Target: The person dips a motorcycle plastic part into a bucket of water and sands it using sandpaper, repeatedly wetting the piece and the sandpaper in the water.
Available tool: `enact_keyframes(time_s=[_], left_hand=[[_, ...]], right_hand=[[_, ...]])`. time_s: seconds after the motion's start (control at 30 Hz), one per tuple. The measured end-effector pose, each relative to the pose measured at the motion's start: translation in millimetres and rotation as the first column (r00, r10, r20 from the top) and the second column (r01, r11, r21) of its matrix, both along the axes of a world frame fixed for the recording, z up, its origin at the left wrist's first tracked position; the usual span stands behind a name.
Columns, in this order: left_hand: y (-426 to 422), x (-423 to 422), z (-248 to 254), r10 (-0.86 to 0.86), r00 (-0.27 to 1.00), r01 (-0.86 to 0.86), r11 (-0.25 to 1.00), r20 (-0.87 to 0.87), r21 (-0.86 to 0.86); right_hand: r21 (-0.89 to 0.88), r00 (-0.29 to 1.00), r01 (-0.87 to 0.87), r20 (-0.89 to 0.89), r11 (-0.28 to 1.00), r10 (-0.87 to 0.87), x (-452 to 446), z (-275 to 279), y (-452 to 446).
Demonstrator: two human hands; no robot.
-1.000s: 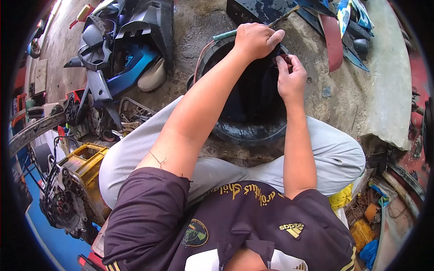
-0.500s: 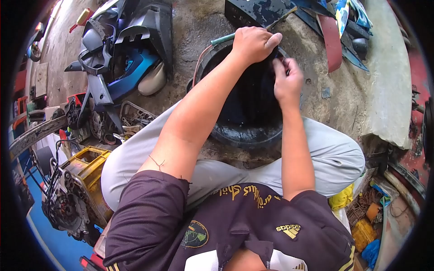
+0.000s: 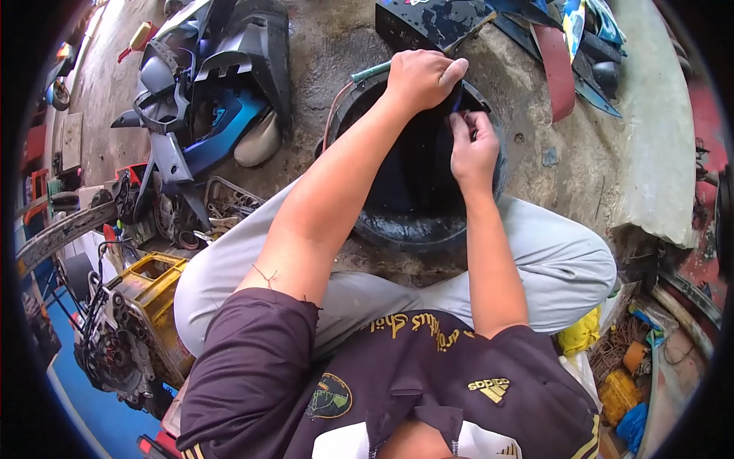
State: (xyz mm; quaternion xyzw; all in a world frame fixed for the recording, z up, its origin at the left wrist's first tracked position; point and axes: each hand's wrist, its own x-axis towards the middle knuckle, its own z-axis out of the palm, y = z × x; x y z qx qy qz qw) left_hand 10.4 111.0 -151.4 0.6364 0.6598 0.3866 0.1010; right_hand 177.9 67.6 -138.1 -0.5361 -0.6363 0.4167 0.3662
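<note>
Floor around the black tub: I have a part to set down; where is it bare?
The widest bare concrete lies between the black tub, the red panel, the pale slab and the right knee; a small chip lies there. A narrower strip runs between the tub and the dark plastic panels. Lower left is crowded: yellow crate, engine.
</note>
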Motion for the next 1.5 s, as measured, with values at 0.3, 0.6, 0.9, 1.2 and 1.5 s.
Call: enact_keyframes(time_s=[0.3, 0.6, 0.9, 1.2, 1.5], left_hand=[[1, 1, 0, -0.009, 1.000, 0.008, 0.999, 0.025, 0.041], [-1, 1, 0, -0.010, 1.000, 0.009, 0.999, 0.025, 0.033], [-4, -1, -4, -0.020, 0.999, 0.019, 0.999, 0.046, 0.027], [1, -1, -2, -0.002, 1.000, 0.002, 1.000, 0.020, 0.012], [-1, 1, -2, 0.005, 1.000, -0.005, 1.000, -0.003, 0.001]], right_hand=[[-0.101, 0.994, -0.014, -0.110, 0.995, 0.003, -2, -1, 8], [-0.044, 0.986, -0.034, -0.166, 0.998, 0.026, -5, -5, 17], [-0.144, 0.960, -0.054, -0.280, 0.988, 0.011, -10, -1, 16], [-0.182, 0.966, -0.023, -0.257, 0.983, -0.025, -5, -12, -2], [-0.160, 0.961, -0.021, -0.274, 0.987, -0.024, -7, -4, 2]])
